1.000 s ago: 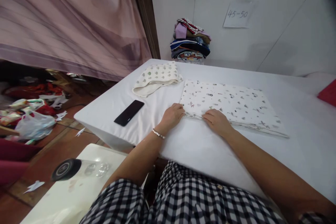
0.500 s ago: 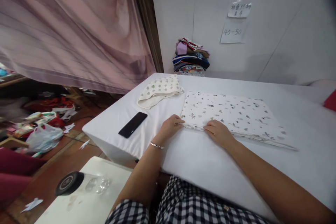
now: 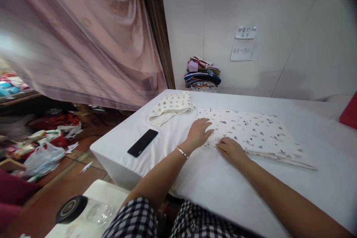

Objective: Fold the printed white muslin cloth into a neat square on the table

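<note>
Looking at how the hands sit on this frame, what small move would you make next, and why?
Probably a light smoothing stroke with the left hand across the left end of the printed cloth: its fingers are spread over that end, while the right hand is at the near edge, where it could steady the folded layers.

Two printed cloths (image 3: pixel 173 107) (image 3: pixel 259 130), one phone (image 3: pixel 142 142)
One fabric stack (image 3: pixel 202 76), two paper signs (image 3: pixel 245 32) (image 3: pixel 242 52), one black-lidded jar (image 3: pixel 71 209), two hands (image 3: pixel 198 132) (image 3: pixel 231 150).

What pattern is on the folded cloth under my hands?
The folded cloth is white with small scattered grey and greenish motifs, seen in the head view.
</note>
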Action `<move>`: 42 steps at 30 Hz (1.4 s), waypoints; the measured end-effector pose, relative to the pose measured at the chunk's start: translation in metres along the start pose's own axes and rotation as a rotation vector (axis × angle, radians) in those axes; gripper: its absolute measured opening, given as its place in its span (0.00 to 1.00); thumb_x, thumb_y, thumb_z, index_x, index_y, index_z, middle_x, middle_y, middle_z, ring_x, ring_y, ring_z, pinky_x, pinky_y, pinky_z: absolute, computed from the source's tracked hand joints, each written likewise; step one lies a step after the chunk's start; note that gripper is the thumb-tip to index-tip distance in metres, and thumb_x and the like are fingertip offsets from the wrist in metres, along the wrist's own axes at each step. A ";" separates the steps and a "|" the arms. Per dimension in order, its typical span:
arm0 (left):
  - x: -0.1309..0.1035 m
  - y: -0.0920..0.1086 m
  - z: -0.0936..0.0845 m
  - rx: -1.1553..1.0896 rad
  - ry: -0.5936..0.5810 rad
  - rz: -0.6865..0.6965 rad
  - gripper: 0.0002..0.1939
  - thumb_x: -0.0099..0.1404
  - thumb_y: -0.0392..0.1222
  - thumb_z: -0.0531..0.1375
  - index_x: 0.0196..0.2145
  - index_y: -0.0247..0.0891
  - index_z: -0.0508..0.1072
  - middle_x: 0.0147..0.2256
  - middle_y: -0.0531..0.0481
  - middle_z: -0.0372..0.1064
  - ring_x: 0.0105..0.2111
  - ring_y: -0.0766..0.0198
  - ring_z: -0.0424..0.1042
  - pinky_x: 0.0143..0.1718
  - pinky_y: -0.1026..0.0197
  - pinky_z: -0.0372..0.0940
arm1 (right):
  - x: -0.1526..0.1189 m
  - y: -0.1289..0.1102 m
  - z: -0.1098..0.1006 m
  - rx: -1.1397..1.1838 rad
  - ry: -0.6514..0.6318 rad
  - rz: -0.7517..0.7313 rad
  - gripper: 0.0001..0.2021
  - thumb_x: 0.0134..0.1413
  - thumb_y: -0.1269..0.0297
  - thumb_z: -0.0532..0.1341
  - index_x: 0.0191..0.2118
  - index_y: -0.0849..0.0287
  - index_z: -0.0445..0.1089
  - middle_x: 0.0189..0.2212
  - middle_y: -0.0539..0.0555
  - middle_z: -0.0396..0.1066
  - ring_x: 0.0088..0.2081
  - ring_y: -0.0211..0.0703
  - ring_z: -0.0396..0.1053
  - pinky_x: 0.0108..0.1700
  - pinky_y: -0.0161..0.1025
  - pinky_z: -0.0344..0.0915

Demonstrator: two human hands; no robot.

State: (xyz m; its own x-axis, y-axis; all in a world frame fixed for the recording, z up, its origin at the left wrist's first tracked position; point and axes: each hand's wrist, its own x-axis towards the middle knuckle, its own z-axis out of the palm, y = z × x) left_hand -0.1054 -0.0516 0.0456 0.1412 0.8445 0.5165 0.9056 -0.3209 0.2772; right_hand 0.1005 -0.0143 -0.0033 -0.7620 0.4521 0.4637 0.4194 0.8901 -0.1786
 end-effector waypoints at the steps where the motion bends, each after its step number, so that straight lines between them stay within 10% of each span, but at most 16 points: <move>1: 0.003 0.001 0.006 0.062 -0.034 -0.014 0.17 0.67 0.47 0.55 0.52 0.41 0.69 0.57 0.44 0.64 0.59 0.55 0.60 0.59 0.47 0.57 | 0.000 0.000 0.000 -0.001 -0.002 0.001 0.14 0.64 0.65 0.52 0.37 0.57 0.76 0.31 0.57 0.70 0.35 0.44 0.65 0.37 0.41 0.62; 7: -0.007 -0.011 0.036 0.266 -0.242 -0.168 0.21 0.68 0.55 0.51 0.53 0.42 0.67 0.60 0.43 0.60 0.63 0.51 0.53 0.58 0.42 0.55 | -0.002 -0.003 0.000 0.022 -0.013 0.042 0.15 0.64 0.66 0.51 0.36 0.57 0.76 0.32 0.57 0.71 0.35 0.45 0.65 0.37 0.42 0.62; 18: -0.009 -0.010 0.038 0.218 -0.211 -0.183 0.23 0.67 0.54 0.52 0.55 0.41 0.67 0.61 0.41 0.59 0.64 0.48 0.51 0.59 0.39 0.53 | 0.047 0.012 -0.024 0.262 -0.104 0.265 0.14 0.58 0.66 0.52 0.32 0.55 0.76 0.34 0.53 0.75 0.35 0.44 0.71 0.39 0.42 0.67; 32: -0.010 -0.010 0.039 0.147 -0.325 -0.251 0.30 0.68 0.58 0.46 0.62 0.39 0.59 0.65 0.43 0.50 0.66 0.49 0.43 0.60 0.39 0.51 | 0.199 0.059 0.048 -0.050 -0.303 0.380 0.18 0.61 0.64 0.49 0.53 0.64 0.67 0.52 0.64 0.69 0.54 0.51 0.66 0.53 0.45 0.62; 42: -0.012 -0.011 0.043 0.100 -0.350 -0.275 0.34 0.68 0.60 0.43 0.65 0.39 0.56 0.66 0.43 0.46 0.67 0.47 0.41 0.62 0.37 0.47 | 0.211 0.066 0.095 -0.078 -0.404 0.453 0.28 0.64 0.50 0.43 0.64 0.59 0.53 0.68 0.62 0.43 0.68 0.54 0.39 0.64 0.55 0.41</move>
State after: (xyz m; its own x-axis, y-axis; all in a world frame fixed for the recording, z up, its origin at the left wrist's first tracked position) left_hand -0.0998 -0.0393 0.0014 0.0011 0.9921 0.1252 0.9601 -0.0361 0.2774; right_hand -0.0798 0.1451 0.0009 -0.6202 0.7844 -0.0123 0.7686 0.6044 -0.2097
